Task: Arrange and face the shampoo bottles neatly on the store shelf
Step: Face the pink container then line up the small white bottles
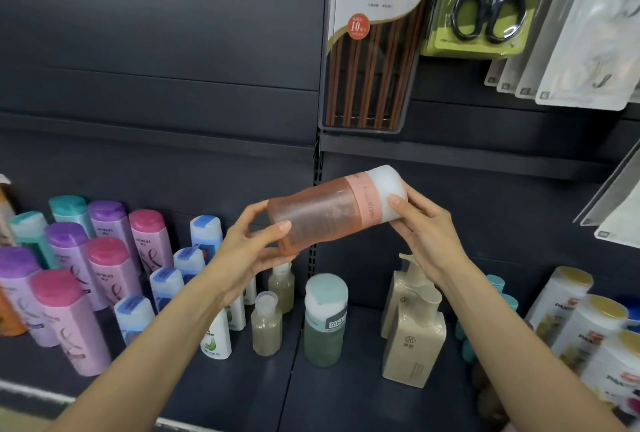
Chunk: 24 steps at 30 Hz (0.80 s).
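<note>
A dark grey metal store shelf [346, 397] carries rows of bottles before a matching back panel. On its left stand pink and purple plastic shampoo bottles [65, 310] with coloured caps, and white bottles with blue caps [166, 288] beside them. Near the middle stand a green translucent bottle with a pale cap [325, 322] and two beige pump bottles [414, 334]. Above the shelf, clear of it, a translucent orange-pink bottle with a white cap [323, 213] lies nearly sideways in the air, cap to the right. The left hand [251, 244] grips its base; the right hand [420, 227] grips the cap end.
</note>
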Tool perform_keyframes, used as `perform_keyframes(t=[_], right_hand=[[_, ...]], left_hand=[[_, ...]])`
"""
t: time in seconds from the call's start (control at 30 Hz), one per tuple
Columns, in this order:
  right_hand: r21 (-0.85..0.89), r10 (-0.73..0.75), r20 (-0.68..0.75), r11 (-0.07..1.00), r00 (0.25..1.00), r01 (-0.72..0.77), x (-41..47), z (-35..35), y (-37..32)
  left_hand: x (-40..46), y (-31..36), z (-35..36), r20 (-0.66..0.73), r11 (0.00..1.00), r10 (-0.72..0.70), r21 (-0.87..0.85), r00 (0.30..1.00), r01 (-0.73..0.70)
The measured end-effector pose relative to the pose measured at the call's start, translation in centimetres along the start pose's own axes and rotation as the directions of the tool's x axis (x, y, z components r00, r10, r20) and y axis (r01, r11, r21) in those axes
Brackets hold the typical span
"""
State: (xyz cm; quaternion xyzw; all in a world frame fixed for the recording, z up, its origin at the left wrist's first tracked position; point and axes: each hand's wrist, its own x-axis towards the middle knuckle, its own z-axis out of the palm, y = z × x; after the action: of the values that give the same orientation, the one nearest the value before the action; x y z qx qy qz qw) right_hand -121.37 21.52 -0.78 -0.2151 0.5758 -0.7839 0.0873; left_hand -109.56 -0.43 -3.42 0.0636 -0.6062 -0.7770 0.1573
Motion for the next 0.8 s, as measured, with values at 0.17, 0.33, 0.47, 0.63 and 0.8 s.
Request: perform_keyframes(t=[0.17,0.33,0.47,0.63,0.8], right_hand=[[-0.081,0.033,-0.059,0.996,0.998,-0.038,1.1,0.8,-0.9],[-0.071,0.025,-0.077,0.997,0.997,-0.03,2.0,1.7,-1.2],[-0.052,0.012,-0.086,0.999,0.996,-0.017,2.2,2.0,-0.6],[-0.077,-0.021,0.072,0.997,0.997,0.026,2.4,1.3,-1.1],[-0.201,0.085,0.042,0.977,0.996,-0.074,2.1,0.5,-1.0]], left_hand=[[0.6,-0.6,-0.6,-0.004,0.994,0.093,0.059,0.996,-0.092],[1.2,-0.9,-1.0,0.033,1.0,0.028,0.002,0.999,-0.028],[1.2,-0.7,-1.2,0.077,0.998,-0.04,-0.055,0.996,0.045],[1.4,-0.8,-1.3,0.07,0.981,-0.087,-0.165,0.994,0.097],[1.9,-0.9,-2.2,-0.001,0.994,0.07,-0.085,0.998,-0.07]])
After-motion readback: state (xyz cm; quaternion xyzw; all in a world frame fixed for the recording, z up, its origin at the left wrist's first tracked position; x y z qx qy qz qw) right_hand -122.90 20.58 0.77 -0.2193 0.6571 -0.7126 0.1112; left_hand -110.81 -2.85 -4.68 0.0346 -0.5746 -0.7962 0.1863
